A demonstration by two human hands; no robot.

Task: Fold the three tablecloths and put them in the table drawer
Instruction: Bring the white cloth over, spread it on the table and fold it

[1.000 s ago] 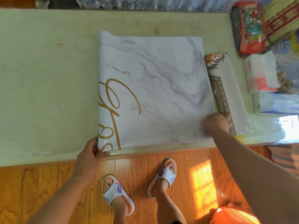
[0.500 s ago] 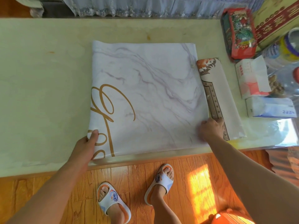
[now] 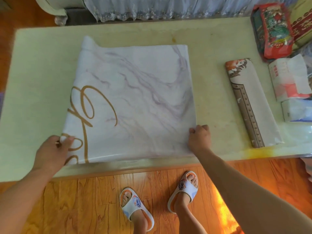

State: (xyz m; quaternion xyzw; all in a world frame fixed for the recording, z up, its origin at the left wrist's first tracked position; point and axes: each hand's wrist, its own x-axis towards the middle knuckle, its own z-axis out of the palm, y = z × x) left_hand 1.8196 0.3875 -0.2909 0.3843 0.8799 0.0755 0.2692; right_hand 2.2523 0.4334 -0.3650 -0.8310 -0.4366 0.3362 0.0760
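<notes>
marble tablecloth [image 3: 135, 102] lies folded to a rough square on the pale table [image 3: 38, 68], near edge close to the table's front edge, white with grey-purple veins and gold script on its left part. far left corner sticks up a bit past the rest of the top edge. left hand [image 3: 50, 152] grips the near left corner, thumb on top of the cloth, fingers curled under the edge. right hand [image 3: 199, 141] sits at the near right corner, fingers curled round the cloth edge, knuckles up; can't tell how much cloth is inside the grip. both forearms reach in from the bottom of the view.

second tablecloth [image 3: 253, 105] is folded into a long narrow strip, cream with a brown border and an orange flower at its far end, lying on the table to the right, apart from the marble one, bare tabletop between them. third tablecloth not seen.

right of the strip: white tissue pack [image 3: 288, 80], another white pack [image 3: 297, 110] just nearer, red snack bag [image 3: 271, 29] at the far right corner beside a red and gold box [image 3: 302, 26]. wood floor [image 3: 84, 203] below, two feet in white slippers [image 3: 135, 205]. lace-edged fabric [image 3: 152, 9] beyond the table's far side.
</notes>
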